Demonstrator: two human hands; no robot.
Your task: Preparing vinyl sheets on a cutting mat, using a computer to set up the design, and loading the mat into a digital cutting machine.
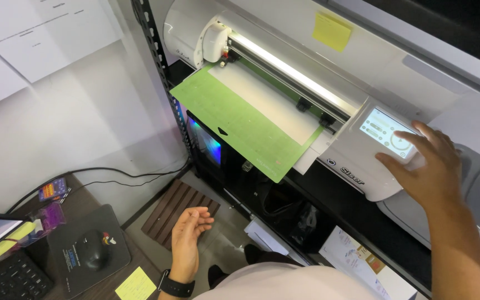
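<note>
2 hands are seen: 1 right hand [426,166] at the control panel [387,133] and 1 left hand [189,228] held open, with 1 black watch [176,287] worn at its wrist. 1 white cutting machine [284,61] is counted, with 1 green mat [240,122] and 1 white sheet [268,103] laid on it. 2 yellow sticky notes are counted: 1 on the machine [331,30] and 1 on the desk [135,286]. 1 mouse [93,250], 1 mouse pad [84,230] and 1 keyboard [9,278] are seen.
</note>
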